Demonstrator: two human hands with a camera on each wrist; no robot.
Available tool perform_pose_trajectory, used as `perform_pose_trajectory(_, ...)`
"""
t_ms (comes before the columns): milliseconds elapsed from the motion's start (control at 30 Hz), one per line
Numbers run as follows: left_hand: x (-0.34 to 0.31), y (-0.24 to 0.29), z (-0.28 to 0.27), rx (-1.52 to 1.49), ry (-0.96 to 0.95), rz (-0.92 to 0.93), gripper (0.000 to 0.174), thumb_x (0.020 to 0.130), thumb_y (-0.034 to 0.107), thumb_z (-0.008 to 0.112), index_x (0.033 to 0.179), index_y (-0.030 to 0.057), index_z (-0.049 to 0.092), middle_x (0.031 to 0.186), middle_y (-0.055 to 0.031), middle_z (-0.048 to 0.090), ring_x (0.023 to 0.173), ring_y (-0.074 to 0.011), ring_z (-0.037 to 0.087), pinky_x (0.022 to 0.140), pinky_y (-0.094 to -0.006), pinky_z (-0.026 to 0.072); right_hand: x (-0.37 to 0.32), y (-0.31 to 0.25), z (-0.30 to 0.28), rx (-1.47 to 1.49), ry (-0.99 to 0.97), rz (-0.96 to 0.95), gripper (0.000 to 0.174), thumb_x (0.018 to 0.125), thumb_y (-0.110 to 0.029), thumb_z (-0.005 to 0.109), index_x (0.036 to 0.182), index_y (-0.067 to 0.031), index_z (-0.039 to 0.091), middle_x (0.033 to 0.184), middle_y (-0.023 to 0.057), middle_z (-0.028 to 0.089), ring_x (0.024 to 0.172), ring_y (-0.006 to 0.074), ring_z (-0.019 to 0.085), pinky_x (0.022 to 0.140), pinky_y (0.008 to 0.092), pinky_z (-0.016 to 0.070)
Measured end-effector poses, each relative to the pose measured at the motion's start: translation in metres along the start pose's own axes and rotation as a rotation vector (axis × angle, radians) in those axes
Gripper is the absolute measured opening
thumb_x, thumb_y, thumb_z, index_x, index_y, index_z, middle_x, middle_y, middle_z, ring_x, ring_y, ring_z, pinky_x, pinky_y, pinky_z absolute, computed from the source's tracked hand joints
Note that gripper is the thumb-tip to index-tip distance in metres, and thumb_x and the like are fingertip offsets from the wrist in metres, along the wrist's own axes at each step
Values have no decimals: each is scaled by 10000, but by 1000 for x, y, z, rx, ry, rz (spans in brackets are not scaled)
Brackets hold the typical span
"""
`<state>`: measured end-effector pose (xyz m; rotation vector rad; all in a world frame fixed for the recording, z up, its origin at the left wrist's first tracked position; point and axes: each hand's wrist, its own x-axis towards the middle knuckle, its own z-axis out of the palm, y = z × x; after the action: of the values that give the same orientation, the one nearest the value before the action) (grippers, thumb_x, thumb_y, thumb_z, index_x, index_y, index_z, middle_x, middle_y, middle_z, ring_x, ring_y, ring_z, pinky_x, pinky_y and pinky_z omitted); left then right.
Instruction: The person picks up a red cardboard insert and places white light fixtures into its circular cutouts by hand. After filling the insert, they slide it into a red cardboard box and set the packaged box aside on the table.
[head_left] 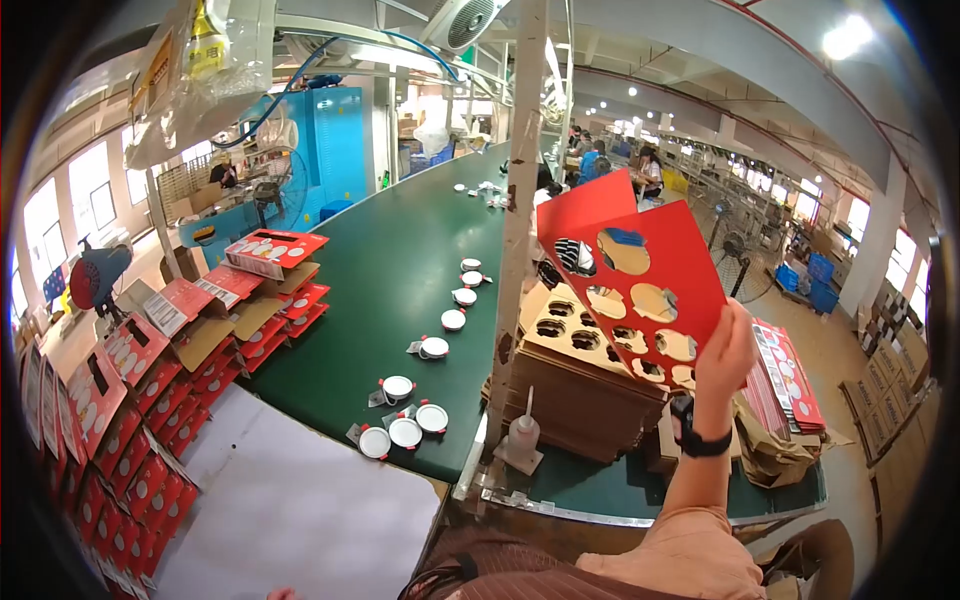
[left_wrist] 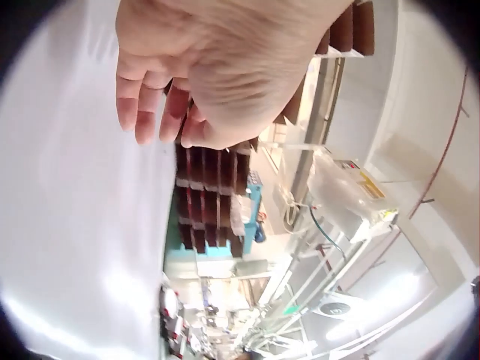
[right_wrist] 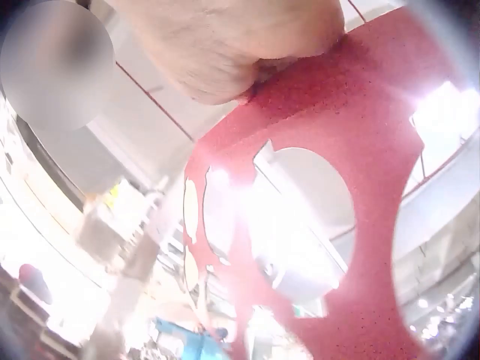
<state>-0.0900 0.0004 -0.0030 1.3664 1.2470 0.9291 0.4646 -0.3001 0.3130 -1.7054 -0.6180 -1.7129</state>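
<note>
Right now, taking straight ahead of you as twelve, you have a red cardboard sheet (head_left: 690, 260) up in the air at one o'clock. It tilts, has round holes cut in it, and a red part sticks out behind its far side. Your right hand (head_left: 727, 350) pinches the near right edge with the fingers bent round it; where the thumb presses, I cannot tell. Under the sheet sits a tall stack of brown cardboard inserts (head_left: 590, 400) with holes too. I cannot tell if the sheet touches the top one. More flat red sheets (head_left: 785, 375) lie in a pile at two o'clock.

Your left hand (left_wrist: 217, 67) is at nine o'clock, low by the white table top (head_left: 300, 500). Its fingers are a bit apart and hold nothing that I can see.

Between eleven and twelve, small round white downlights (head_left: 432, 348) sit on the green belt (head_left: 370, 260). Red boxes (head_left: 150, 390) stand in piles at ten o'clock.

To me, this looks like the step of carrying and turning the sheet. The next move calls for a firm but soft pinch, so the thin card does not bend at the holes. It also calls for room past the post (head_left: 522, 200) at twelve, and a flat, ready left hand to help with the loose side.
</note>
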Motion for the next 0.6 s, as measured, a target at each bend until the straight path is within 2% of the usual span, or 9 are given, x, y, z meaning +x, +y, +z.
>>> perform_pose_trajectory(100,1,96,68,-165,-236,120,369,918,78,526,1276,8,472,1102,-102,573,905,-164,572,777,-273,484,-12,-32,-39,85,-65,-81,71,866,12,520,903,21,580,796,158,613,690,324,589,614,367,448)
perform_pose_trajectory(167,-3,145,107,-235,-400,218,526,797,-55,497,1312,0,407,1167,-157,496,971,-217,555,780,-313,498,-15,-42,-53,114,-68,-113,68,856,24,520,896,26,576,779,160,603,675,322,582,606,363,443)
perform_pose_trajectory(233,-1,175,136,-202,-556,297,715,779,-7,584,1414,29,257,1245,-183,444,960,-216,570,729,-285,513,-14,-46,-65,158,-49,-28,82,831,49,521,889,26,575,757,160,589,652,311,566,588,356,434)
perform_pose_trajectory(267,-5,193,147,-200,-558,304,715,779,-7,584,1414,29,257,1245,-183,444,960,-216,570,729,-285,513,-12,-48,-69,155,-43,-25,82,831,49,521,889,26,575,757,160,589,652,311,566,588,356,434)
perform_pose_trajectory(333,-17,223,170,-242,-701,443,844,771,58,654,1452,39,156,1337,-178,366,1036,-247,543,797,-317,500,-10,-53,-75,217,-23,-19,92,808,62,521,868,25,580,734,158,579,627,304,555,584,349,435)
perform_pose_trajectory(400,-33,237,189,-373,-765,440,882,767,98,684,1456,46,137,1364,-165,340,1099,-266,512,841,-344,486,-21,-67,-75,462,-121,127,92,802,43,530,835,12,610,709,125,596,601,270,563,590,331,449)
perform_pose_trajectory(467,-31,220,192,-513,-884,450,895,769,216,734,1441,58,164,1401,-127,310,1248,-316,409,955,-413,428,-24,-87,-62,671,-253,32,100,824,22,532,858,4,624,717,115,604,604,259,575,534,330,446)
perform_pose_trajectory(567,-21,212,181,-530,-625,438,675,852,184,648,1397,94,261,1383,-103,346,1233,-294,434,974,-394,418,-64,-126,-28,1009,-349,115,93,849,19,534,887,-3,615,691,116,590,548,246,568,475,326,435)
perform_pose_trajectory(600,-19,213,178,-570,-516,444,588,886,159,607,1382,105,295,1372,-96,364,1222,-281,448,982,-384,414,-76,-141,-24,1084,-490,228,97,872,2,527,917,-14,612,693,116,587,557,240,576,490,328,444)
